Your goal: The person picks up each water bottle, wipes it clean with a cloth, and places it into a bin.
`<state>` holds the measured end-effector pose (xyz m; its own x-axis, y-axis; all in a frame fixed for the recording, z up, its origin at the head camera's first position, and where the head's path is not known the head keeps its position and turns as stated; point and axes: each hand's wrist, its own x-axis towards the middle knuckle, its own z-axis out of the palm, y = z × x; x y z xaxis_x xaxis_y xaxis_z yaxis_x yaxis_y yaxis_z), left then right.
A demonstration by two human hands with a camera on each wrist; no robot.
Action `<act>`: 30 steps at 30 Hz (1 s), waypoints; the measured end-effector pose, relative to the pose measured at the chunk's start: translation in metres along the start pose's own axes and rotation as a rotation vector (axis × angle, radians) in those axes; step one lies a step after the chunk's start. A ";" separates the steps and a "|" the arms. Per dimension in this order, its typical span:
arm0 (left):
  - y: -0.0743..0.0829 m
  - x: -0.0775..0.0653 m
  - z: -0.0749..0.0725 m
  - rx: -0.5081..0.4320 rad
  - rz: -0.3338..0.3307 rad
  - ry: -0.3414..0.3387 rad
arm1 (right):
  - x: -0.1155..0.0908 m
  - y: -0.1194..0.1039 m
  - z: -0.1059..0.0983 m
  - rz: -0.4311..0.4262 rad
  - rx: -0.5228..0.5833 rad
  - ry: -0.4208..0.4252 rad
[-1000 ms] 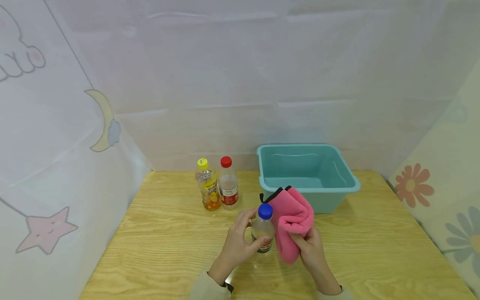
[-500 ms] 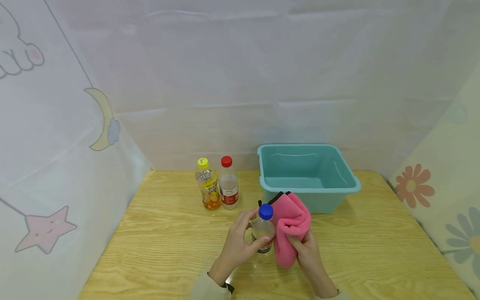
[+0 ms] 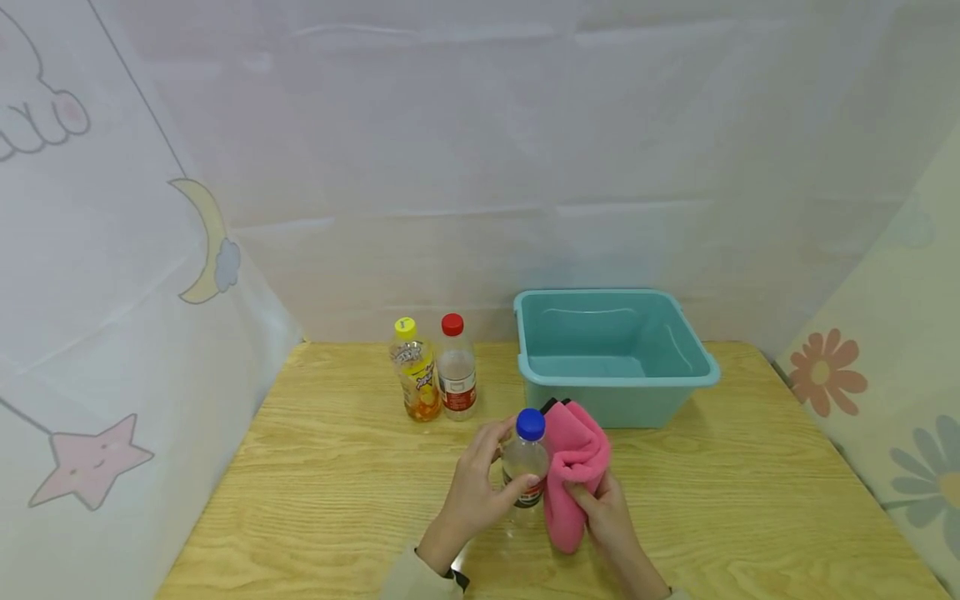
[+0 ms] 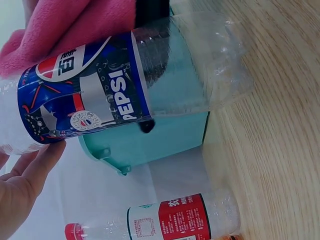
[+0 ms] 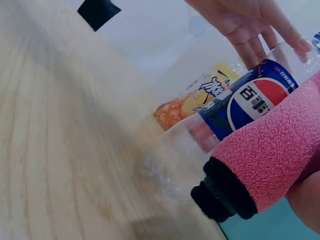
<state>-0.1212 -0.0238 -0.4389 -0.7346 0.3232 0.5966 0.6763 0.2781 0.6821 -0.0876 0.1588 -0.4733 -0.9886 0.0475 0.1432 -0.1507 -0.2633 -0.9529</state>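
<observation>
Blue cap [image 3: 531, 425] up, long axis vertical, a Pepsi bottle [image 3: 525, 458] sits lower centre, clasped in my left fingers [image 3: 486, 442]; my right fingers [image 3: 582, 497] grip pink cloth [image 3: 576, 450] alongside (worktop [image 3: 337, 492] runs wide to left and right edges).

We noted a booth-like nook, home or studio, we could not tell which. Pale sheeting [image 3: 465, 167] with fold creases closed in three sides of a wood-grain tabletop [image 3: 322, 500]. On the left sheet [image 3: 112, 342] we saw a printed crescent moon [image 3: 208, 237] and a smiling pink star [image 3: 92, 458]; on the right, daisy-like flowers [image 3: 822, 372].
</observation>
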 end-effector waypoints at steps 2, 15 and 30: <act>0.001 0.000 0.000 -0.002 -0.003 -0.008 | 0.000 0.002 0.000 0.063 -0.047 0.031; 0.001 -0.001 -0.004 -0.012 0.012 -0.024 | 0.000 0.017 -0.002 0.310 -0.178 0.066; 0.002 0.001 -0.008 -0.058 -0.042 -0.079 | -0.004 0.021 -0.002 0.248 -0.208 0.052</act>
<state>-0.1213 -0.0301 -0.4337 -0.7543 0.3832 0.5331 0.6387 0.2407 0.7308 -0.0865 0.1552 -0.4944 -0.9924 0.0570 -0.1087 0.1045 -0.0712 -0.9920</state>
